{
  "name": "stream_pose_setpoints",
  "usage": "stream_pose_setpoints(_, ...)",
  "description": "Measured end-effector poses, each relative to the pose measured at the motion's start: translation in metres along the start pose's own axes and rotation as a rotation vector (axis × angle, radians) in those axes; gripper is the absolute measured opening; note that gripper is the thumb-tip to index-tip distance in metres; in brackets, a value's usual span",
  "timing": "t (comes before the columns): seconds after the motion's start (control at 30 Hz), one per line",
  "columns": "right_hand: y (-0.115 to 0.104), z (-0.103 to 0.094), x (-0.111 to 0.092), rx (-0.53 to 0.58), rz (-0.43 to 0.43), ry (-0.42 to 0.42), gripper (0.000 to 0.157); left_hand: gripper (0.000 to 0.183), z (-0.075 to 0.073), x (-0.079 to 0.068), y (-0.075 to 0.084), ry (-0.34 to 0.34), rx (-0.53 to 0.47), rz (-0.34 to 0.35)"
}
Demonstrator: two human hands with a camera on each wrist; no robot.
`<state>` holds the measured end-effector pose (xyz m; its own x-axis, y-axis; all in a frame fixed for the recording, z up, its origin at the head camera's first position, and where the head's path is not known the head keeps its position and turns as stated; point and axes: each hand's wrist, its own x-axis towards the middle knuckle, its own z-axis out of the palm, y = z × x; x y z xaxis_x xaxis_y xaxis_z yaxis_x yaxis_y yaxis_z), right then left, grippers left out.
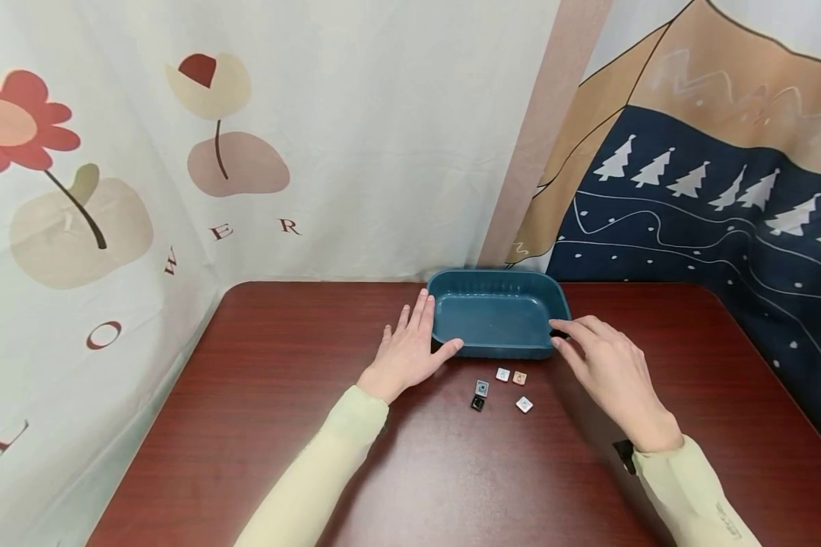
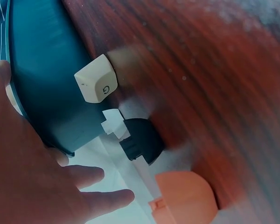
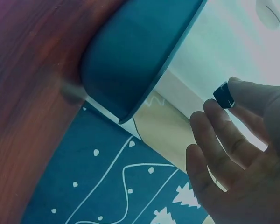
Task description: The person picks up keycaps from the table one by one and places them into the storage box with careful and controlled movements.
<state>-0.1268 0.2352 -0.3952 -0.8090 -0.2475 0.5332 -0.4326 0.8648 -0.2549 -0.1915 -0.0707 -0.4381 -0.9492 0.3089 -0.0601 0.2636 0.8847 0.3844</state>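
Observation:
Between thumb and fingertips, my right hand [image 1: 605,368] pinches a small black keycap [image 3: 223,95], held at the right rim of a blue-green tray [image 1: 499,352]. My left hand [image 1: 410,346] lies with straight, spread fingers against the tray's left side, its thumb along the front left corner. In front of the tray several keycaps are scattered: a white one [image 1: 502,374], an orange-toned one [image 1: 519,377], a grey-blue one [image 1: 482,387], a black one [image 1: 477,403] and another white one [image 1: 524,404]. The left wrist view shows a white keycap [image 2: 97,80] marked G close to the tray's outer wall.
Everything stands on a dark red-brown wooden table [image 1: 280,425]. Behind it hangs a pale curtain [image 1: 383,152] with flower prints, and at the right a navy cloth [image 1: 684,251] with white trees. A dark band [image 1: 626,456] shows at the right wrist.

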Motion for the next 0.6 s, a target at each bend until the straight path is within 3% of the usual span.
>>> stream_pose_setpoints(0.2,-0.001,0.005,0.007,0.02,0.013,0.012,0.036,0.103,-0.001,0.0,0.0,-0.001,0.0,-0.005)
stream_pose_setpoints(0.6,0.001,0.025,0.028,0.031,0.023,-0.047,0.034,0.102,-0.002,0.0,0.001,-0.003,0.007,-0.003)
